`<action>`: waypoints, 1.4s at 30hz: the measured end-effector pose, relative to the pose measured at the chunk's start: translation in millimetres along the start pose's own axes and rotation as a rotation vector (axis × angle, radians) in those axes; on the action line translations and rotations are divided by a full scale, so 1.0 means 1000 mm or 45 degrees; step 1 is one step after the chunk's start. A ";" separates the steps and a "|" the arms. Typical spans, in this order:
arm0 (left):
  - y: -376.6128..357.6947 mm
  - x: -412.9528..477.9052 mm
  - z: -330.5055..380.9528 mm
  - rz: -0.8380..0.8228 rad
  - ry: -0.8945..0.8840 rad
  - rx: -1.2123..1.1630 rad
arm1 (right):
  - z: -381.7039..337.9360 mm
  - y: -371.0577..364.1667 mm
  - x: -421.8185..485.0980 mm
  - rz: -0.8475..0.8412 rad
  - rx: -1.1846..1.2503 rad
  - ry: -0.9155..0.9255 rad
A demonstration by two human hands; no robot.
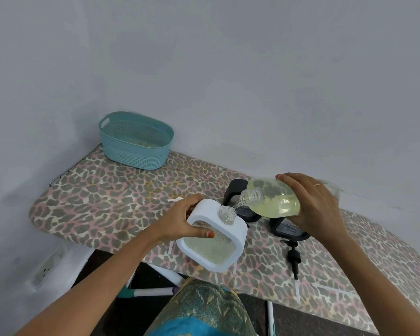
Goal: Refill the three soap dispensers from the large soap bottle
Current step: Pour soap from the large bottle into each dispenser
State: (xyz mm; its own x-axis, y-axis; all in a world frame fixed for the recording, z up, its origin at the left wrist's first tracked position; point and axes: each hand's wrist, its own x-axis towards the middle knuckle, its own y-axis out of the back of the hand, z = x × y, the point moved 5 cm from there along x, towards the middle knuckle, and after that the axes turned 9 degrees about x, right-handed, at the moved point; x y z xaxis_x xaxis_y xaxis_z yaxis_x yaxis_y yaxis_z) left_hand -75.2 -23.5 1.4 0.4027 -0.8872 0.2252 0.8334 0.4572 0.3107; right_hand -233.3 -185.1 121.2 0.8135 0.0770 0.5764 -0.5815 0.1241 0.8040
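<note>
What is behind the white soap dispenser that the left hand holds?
Two black dispensers stand behind the white dispenser. The large soap bottle and right hand cover much of them, so their fill levels cannot be seen.

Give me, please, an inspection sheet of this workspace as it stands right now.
Surface: ironing board with a leopard-print cover, pushed against the wall.
Job's things: large soap bottle tilted, soap running into the open neck of the white dispenser; far black dispenser and near black dispenser stand behind it; black pump lies on the board.
Clutter: teal basket at the far left corner.
Grippers: left hand grips the white dispenser; right hand holds the bottle.
Cables: nothing seen.
Surroundings: wall socket low on the left.
</note>
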 end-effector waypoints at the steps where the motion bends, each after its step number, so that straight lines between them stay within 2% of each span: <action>1: 0.000 0.000 0.000 0.000 0.002 0.002 | 0.000 0.000 0.000 -0.003 -0.004 0.000; 42: -0.002 -0.002 -0.001 -0.001 0.008 -0.005 | 0.000 0.006 0.002 0.008 -0.004 0.012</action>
State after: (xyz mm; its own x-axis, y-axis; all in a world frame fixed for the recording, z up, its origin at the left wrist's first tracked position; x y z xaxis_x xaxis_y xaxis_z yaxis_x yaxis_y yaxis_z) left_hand -77.5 -22.7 -0.9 0.4045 -0.8878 0.2193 0.8351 0.4564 0.3070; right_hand -235.6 -183.9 127.2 0.8097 0.0871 0.5804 -0.5869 0.1263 0.7998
